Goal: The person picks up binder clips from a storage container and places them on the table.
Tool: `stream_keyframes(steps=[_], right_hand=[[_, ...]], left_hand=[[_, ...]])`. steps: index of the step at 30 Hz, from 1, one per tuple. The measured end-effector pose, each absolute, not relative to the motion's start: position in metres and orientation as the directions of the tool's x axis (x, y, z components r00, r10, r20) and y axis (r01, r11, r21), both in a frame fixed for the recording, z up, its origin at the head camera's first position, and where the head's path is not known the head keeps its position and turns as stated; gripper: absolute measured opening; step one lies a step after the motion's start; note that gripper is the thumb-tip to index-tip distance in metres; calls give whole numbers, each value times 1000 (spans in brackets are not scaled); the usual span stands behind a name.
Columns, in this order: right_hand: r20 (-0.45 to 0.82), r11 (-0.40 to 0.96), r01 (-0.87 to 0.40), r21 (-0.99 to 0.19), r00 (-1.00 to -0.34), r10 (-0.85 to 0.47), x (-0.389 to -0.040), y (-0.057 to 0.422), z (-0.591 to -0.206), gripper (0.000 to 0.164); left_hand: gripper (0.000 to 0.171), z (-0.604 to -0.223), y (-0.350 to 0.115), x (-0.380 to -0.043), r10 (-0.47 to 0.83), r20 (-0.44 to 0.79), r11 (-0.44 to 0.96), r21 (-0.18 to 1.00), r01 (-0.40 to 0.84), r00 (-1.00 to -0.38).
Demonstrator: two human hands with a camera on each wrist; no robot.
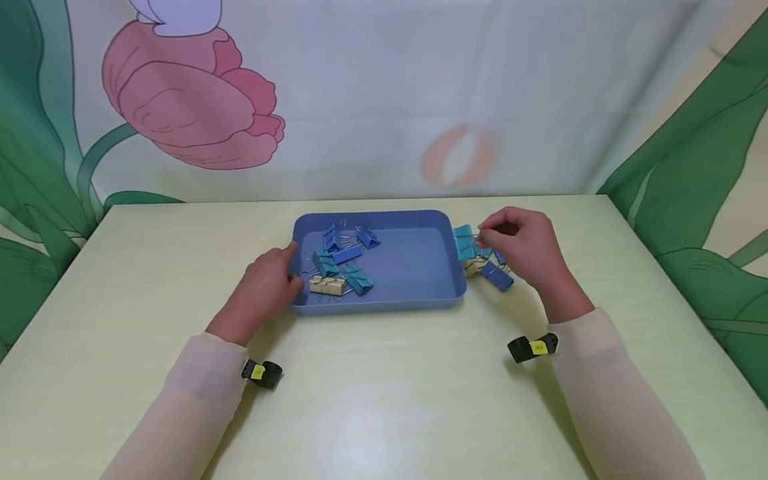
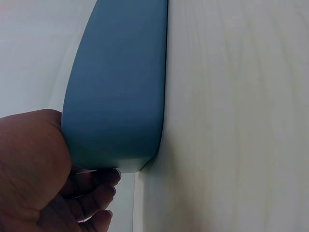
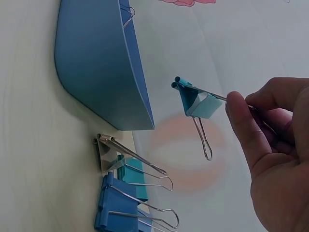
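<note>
Binder clip (image 3: 207,107), teal, is aloft by the right rim of the blue tray (image 1: 414,260), mouth pointing left, long axis roughly front to back; one wire handle is pinched between thumb and fingers of the right hand (image 1: 525,243), its forearm slanting forward and inward. The left hand (image 1: 270,277), reaching forward, grips the tray's left end.

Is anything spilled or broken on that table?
Nothing looks spilled or broken. Only the small pile of clips lying loose on the table beside the tray looks untidy, though others lie jumbled inside too.
</note>
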State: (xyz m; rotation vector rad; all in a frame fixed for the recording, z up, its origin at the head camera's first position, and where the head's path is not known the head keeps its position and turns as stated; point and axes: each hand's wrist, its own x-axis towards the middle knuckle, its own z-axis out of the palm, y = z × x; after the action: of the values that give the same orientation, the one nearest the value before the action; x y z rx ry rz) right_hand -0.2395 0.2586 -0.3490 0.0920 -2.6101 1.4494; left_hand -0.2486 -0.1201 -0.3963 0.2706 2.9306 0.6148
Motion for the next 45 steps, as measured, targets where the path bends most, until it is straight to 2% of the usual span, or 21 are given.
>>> stream_keyframes(steps=[15,33,45], right_hand=[[131,543,-86,-835,-990,44,-229,270,-353,18],[98,633,-83,-769,-995,-11,-228,276,-357,14],[11,630,-39,-775,-999,-48,-232,276,-367,16]], left_hand=[[64,-396,-120,-247,200,-112,891,434,134,-973],[64,-395,-120,-247,213,-95,889,432,153,-972],[64,-393,-119,-246,197,-111,892,433,131,-974]])
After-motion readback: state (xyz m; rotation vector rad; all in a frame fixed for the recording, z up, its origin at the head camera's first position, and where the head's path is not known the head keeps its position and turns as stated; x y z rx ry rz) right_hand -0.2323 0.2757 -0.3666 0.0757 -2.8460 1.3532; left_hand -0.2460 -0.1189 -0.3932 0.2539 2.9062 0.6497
